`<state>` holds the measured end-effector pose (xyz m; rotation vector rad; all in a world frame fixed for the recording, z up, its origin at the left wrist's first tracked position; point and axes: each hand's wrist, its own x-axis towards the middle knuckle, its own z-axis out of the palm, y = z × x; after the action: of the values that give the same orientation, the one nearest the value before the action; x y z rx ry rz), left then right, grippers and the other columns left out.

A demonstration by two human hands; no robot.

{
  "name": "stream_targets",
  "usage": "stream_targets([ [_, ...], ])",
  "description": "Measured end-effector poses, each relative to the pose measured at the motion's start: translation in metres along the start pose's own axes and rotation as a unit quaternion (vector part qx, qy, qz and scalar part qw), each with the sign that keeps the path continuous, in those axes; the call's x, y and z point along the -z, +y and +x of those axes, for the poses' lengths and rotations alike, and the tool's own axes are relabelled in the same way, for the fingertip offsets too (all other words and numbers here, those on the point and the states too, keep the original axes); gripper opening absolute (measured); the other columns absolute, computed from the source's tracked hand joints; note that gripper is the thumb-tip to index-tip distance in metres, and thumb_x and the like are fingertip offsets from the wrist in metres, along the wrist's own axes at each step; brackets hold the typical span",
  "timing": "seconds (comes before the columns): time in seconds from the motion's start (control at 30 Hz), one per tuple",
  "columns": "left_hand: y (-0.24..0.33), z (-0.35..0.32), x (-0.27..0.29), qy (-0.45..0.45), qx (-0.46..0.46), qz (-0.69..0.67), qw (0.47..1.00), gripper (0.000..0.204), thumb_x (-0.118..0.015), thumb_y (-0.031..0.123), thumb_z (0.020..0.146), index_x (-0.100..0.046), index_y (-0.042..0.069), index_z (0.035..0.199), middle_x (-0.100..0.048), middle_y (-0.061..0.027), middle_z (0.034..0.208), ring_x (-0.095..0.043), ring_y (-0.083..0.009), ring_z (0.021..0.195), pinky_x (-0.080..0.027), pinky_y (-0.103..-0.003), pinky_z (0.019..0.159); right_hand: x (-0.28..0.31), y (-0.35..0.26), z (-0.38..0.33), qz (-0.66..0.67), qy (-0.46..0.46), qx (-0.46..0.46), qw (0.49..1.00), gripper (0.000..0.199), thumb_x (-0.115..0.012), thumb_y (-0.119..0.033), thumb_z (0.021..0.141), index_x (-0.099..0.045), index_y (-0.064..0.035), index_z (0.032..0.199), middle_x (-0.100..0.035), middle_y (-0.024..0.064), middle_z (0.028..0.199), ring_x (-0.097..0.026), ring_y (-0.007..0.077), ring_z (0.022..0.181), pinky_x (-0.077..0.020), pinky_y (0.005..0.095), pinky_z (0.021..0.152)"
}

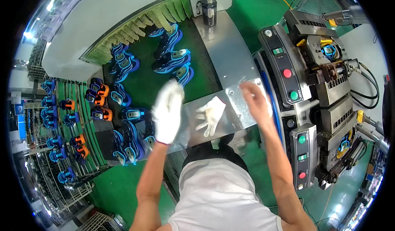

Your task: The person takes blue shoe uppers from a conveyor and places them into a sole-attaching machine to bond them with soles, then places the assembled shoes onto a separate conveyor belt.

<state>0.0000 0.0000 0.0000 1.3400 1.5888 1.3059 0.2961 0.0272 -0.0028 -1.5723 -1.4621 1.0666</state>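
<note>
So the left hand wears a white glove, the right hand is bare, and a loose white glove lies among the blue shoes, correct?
Not quite: the head view shows the loose white glove lying on the metal ledge, between the two hands. The rest holds: the left hand is gloved in white and the right hand is bare.

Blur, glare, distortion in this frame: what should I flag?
Head view: gloved left hand motion-smeared, bare right hand softer too; loose glove looks crisper. Head view: bright reflections on the steel plate; lights blown out near the upper-left rim. Head view: fisheye bends straight edges, with black corners.
</note>
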Motion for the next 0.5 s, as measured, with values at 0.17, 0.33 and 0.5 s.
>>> stream_targets([
  [0.17,-0.177,-0.102,0.005,-0.143,0.132,0.172,0.966,0.033,-0.068,0.019,0.099,-0.067,0.002,0.127,-0.074,-0.0165,0.116,-0.071,-0.0268,0.106,-0.055,-0.039,0.097,-0.146,0.154,0.029,-0.174,-0.007,0.045,0.984,0.041,-0.074,-0.019,0.092,-0.063,0.0047,0.124,-0.066,0.0267,0.121,-0.063,0.0441,0.111,-0.0516,0.0492,0.095],
  [0.33,-0.183,-0.11,-0.017,-0.236,0.184,0.182,0.936,0.036,-0.064,0.027,0.099,-0.067,0.005,0.127,-0.073,-0.0197,0.117,-0.07,-0.0349,0.11,-0.054,-0.043,0.096,-0.149,0.201,0.025,-0.2,-0.032,-0.054,0.978,0.021,-0.075,-0.013,0.088,-0.069,0.0021,0.102,-0.069,0.0217,0.105,-0.066,0.039,0.103,-0.0528,0.0464,0.091],
  [0.5,-0.169,-0.076,-0.024,-0.255,0.144,0.104,0.95,0.031,-0.062,0.027,0.1,-0.07,0.005,0.12,-0.074,-0.0192,0.114,-0.071,-0.0365,0.107,-0.055,-0.044,0.094,-0.117,0.138,0.0,-0.146,0.077,0.062,0.984,0.013,-0.072,-0.002,0.09,-0.062,-0.0005,0.097,-0.067,0.0184,0.096,-0.068,0.0324,0.078,-0.056,0.0408,0.07],
])
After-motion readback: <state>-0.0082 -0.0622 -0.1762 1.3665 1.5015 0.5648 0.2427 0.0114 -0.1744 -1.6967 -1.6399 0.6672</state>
